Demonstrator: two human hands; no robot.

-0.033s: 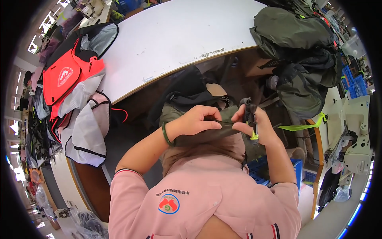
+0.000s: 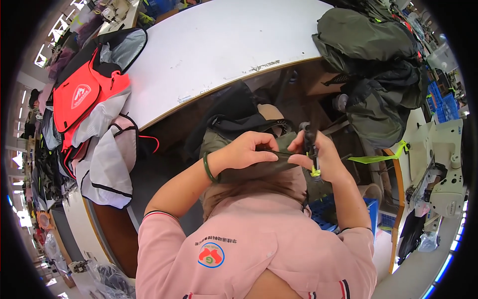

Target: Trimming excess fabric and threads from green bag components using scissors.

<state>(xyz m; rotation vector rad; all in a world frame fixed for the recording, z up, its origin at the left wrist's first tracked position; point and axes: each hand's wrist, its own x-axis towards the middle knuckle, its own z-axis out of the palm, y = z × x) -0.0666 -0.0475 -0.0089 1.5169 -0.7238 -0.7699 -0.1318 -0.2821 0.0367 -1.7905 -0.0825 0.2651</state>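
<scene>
Olive-green fabric (image 2: 244, 173), apparently part of a sewn bag, lies across my lap with black material (image 2: 234, 122) bunched beyond it. My left hand (image 2: 247, 149), with a green bangle at the wrist, pinches the fabric's upper edge between thumb and fingers. Just to the right, my right hand (image 2: 321, 154) is closed around a dark, narrow tool (image 2: 309, 139) with a yellow-green end; its exact kind is blurred. The right thumb and forefinger are beside a thin dark strip along the fabric edge, and I cannot tell whether they touch it.
A white table (image 2: 224, 45) curves in front of me. Red, grey and black bags (image 2: 82, 94) hang over its left side. Dark green bags (image 2: 368, 40) are piled at the right. A sewing machine (image 2: 445, 169) and a blue crate (image 2: 323, 214) are also on the right.
My right hand and the dark tool have shifted slightly left, the yellow-green end moving a little with them. My left hand and the fabric look the same.
</scene>
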